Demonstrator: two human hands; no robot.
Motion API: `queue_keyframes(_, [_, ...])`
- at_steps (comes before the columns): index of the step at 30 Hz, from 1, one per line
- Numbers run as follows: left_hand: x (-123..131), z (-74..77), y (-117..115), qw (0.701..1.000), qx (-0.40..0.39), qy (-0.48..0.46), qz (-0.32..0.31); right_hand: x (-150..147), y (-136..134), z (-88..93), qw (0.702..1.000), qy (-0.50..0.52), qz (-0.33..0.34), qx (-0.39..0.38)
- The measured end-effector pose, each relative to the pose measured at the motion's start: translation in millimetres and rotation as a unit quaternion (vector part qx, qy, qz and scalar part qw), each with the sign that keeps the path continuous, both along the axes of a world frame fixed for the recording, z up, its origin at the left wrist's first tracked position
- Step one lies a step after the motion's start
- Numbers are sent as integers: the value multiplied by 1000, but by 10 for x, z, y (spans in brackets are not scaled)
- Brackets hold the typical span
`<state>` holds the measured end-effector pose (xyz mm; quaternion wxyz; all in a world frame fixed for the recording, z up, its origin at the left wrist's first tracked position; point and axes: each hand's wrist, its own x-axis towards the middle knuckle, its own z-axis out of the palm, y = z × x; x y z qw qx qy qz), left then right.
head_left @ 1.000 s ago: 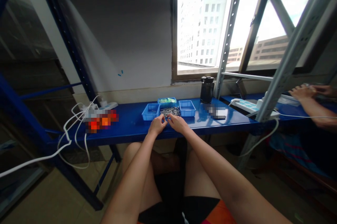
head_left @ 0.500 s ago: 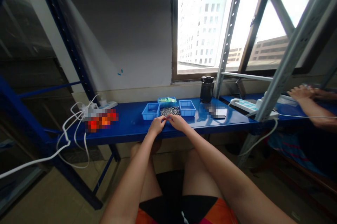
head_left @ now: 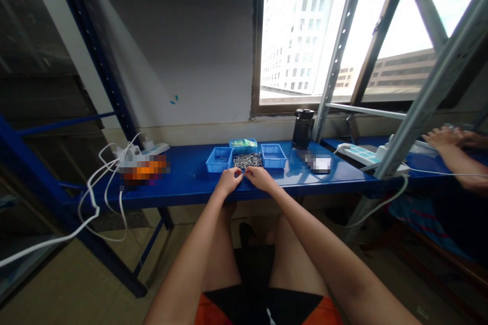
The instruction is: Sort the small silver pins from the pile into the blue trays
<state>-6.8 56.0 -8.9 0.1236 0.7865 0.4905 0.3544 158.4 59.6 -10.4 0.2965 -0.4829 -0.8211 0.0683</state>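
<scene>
Right at the front edge of the blue table (head_left: 190, 180), about midway along it, the person's left hand (head_left: 229, 181) and right hand (head_left: 259, 178) rest side by side with their fingertips almost meeting. Each grip is curled inward with thumb and fingers drawn together, but whether either one pinches a piece is too small to tell. Just behind the fingertips, toward the back edge, lies a heap of small silvery metal parts (head_left: 247, 160). An open blue tray (head_left: 219, 159) sits touching or just beside the heap on its left, a second blue tray (head_left: 273, 155) sits likewise on its right, and a third tray with green contents (head_left: 243, 143) stands behind it near the back edge. Farther right along the back edge stands a black jar (head_left: 303, 128). Near the table's left end lies a white power strip (head_left: 152, 149), and its white cable (head_left: 91, 198) loops over the front edge and hangs down. Beyond the grey upright post at the right end, a co-worker's hand (head_left: 444, 138) rests near another power strip (head_left: 356, 152).
</scene>
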Motion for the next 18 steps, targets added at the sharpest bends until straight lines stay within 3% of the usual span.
queue_keyframes(18, [11,7,-44,1000,-12,-18,15,15,7,20,998,52,11,-36])
